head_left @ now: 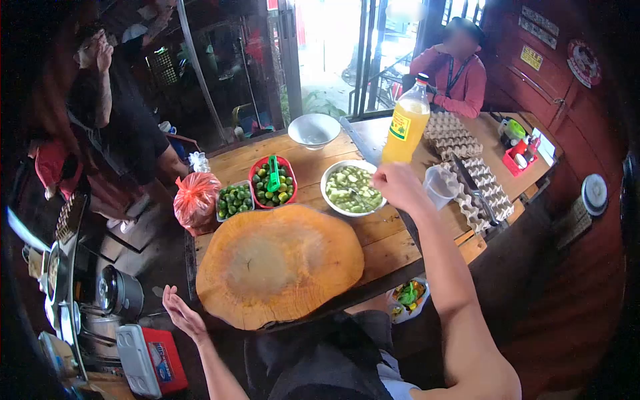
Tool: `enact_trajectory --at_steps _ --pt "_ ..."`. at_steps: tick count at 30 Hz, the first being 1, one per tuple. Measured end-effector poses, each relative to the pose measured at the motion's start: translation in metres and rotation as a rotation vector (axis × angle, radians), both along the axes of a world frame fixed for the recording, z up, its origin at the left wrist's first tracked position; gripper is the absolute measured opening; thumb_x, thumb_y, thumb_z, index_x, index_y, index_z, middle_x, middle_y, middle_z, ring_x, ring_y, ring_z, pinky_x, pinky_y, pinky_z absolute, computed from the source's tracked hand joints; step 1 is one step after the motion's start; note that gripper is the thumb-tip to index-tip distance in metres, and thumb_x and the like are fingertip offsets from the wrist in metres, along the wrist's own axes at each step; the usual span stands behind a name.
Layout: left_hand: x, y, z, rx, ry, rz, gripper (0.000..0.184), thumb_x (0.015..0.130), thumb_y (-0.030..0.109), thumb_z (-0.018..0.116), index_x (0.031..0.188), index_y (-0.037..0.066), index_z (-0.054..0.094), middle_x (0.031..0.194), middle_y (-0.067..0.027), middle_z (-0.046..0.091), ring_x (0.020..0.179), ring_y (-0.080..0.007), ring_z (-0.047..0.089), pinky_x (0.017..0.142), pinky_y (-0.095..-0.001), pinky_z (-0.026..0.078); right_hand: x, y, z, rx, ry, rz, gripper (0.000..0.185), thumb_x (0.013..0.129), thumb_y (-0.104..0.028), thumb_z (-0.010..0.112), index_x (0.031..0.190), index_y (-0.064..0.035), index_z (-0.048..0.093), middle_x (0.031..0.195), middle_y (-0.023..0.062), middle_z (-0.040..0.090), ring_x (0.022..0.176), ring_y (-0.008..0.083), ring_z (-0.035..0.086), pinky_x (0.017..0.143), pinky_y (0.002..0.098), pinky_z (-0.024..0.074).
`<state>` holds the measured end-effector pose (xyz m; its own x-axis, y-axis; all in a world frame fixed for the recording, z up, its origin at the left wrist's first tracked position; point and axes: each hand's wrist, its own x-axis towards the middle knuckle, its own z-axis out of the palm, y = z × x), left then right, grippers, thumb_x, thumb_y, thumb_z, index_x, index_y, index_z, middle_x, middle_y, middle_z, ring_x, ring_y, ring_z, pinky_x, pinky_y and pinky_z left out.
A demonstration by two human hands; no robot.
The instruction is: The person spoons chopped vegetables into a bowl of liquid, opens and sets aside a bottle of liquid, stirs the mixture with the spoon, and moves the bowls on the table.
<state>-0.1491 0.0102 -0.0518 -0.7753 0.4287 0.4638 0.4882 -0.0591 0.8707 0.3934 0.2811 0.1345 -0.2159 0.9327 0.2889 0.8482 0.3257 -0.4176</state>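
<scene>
My right hand (398,187) is closed at the right rim of a white bowl (329,204) of chopped green pieces in liquid; what its fingers hold, if anything, is too small to tell. Just behind that hand stands a large bottle of yellow liquid (407,123) with a dark cap. A clear plastic container (440,186) is to its right. My left hand (183,313) hangs open and empty, left of the thick round wooden board (280,263).
Green citrus fills a red basket (293,175) and a clear tub (235,201), beside an orange bag (197,200). Behind are an empty bowl (314,131) and egg trays (475,193) with a knife (470,180). One person (457,73) sits across; others stand left.
</scene>
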Motion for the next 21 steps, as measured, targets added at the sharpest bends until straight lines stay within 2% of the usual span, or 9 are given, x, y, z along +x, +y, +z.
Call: enact_trajectory --at_steps 1,2,4,7,9,10,12,16,21 --pt "0.001 0.001 0.000 0.004 -0.011 -0.006 0.058 0.118 0.044 0.050 0.152 -0.003 0.056 0.142 -0.0195 0.066 0.133 -0.0266 0.060 0.120 -0.0390 0.038 -0.007 -0.024 0.013 0.003 -0.007 0.008 0.019 0.097 -0.024 0.076 0.098 -0.0054 0.081 0.103 0.0199 0.079 0.098 0.0427 0.075 0.093 0.0525 0.0578" --pt "0.000 0.000 0.000 0.008 -0.021 -0.008 0.060 0.118 0.045 0.050 0.152 -0.003 0.055 0.143 -0.0203 0.065 0.134 -0.0266 0.059 0.121 -0.0395 0.038 -0.014 -0.046 0.024 -0.124 -0.073 -0.024 0.019 0.097 -0.023 0.076 0.099 -0.0049 0.081 0.103 0.0218 0.079 0.100 0.0440 0.075 0.093 0.0542 0.0575" --pt "0.001 0.000 0.002 0.022 -0.025 -0.014 0.060 0.118 0.045 0.049 0.153 -0.003 0.054 0.143 -0.0207 0.065 0.134 -0.0267 0.059 0.122 -0.0394 0.038 -0.020 -0.060 0.017 -0.252 -0.154 -0.048 0.018 0.098 -0.022 0.076 0.100 -0.0045 0.080 0.104 0.0238 0.078 0.102 0.0454 0.074 0.094 0.0559 0.0572" --pt "0.005 0.001 0.002 0.023 -0.010 -0.043 0.058 0.119 0.043 0.048 0.153 -0.004 0.053 0.144 -0.0213 0.064 0.134 -0.0268 0.059 0.122 -0.0393 0.037 -0.020 -0.057 -0.010 -0.097 -0.147 0.038 0.017 0.095 -0.017 0.076 0.102 -0.0007 0.077 0.101 0.0267 0.077 0.102 0.0436 0.075 0.092 0.0552 0.0587" --pt "0.006 0.003 0.006 0.014 -0.028 -0.063 0.057 0.119 0.042 0.047 0.154 -0.004 0.053 0.144 -0.0210 0.064 0.135 -0.0264 0.059 0.122 -0.0388 0.037 -0.024 -0.045 -0.010 -0.037 -0.478 0.068 0.015 0.093 -0.009 0.071 0.106 -0.0004 0.074 0.101 0.0242 0.077 0.100 0.0411 0.077 0.090 0.0529 0.0602" --pt "0.008 0.001 0.008 0.005 -0.039 -0.058 0.057 0.119 0.041 0.048 0.154 -0.004 0.053 0.144 -0.0201 0.064 0.135 -0.0256 0.058 0.122 -0.0380 0.036 -0.024 -0.041 -0.006 -0.036 -0.480 0.068 0.015 0.093 -0.009 0.071 0.106 -0.0004 0.074 0.101 0.0242 0.077 0.100 0.0411 0.077 0.090 0.0529 0.0602" --pt "0.007 -0.001 0.007 0.015 -0.041 -0.055 0.057 0.119 0.042 0.048 0.154 -0.004 0.053 0.143 -0.0196 0.064 0.135 -0.0252 0.058 0.122 -0.0376 0.036 -0.025 -0.035 0.003 0.177 -0.549 0.021 0.017 0.092 -0.005 0.066 0.106 -0.0009 0.074 0.098 0.0215 0.078 0.095 0.0388 0.078 0.088 0.0494 0.0617" --pt "0.008 0.000 0.006 0.063 -0.052 -0.045 0.057 0.119 0.042 0.048 0.153 -0.004 0.053 0.142 -0.0184 0.064 0.135 -0.0246 0.057 0.122 -0.0370 0.035 -0.019 -0.040 0.041 0.196 -0.579 -0.060 0.018 0.092 -0.007 0.065 0.106 -0.0041 0.075 0.096 0.0187 0.077 0.094 0.0372 0.078 0.085 0.0479 0.0621" --pt "0.009 0.003 0.009 0.019 -0.028 -0.055 0.057 0.120 0.042 0.047 0.154 -0.004 0.053 0.142 -0.0183 0.064 0.135 -0.0247 0.058 0.122 -0.0371 0.036 -0.014 -0.012 0.031 0.227 -0.541 -0.118 0.016 0.089 -0.008 0.066 0.100 -0.0064 0.077 0.097 0.0177 0.077 0.096 0.0372 0.078 0.085 0.0485 0.0612"
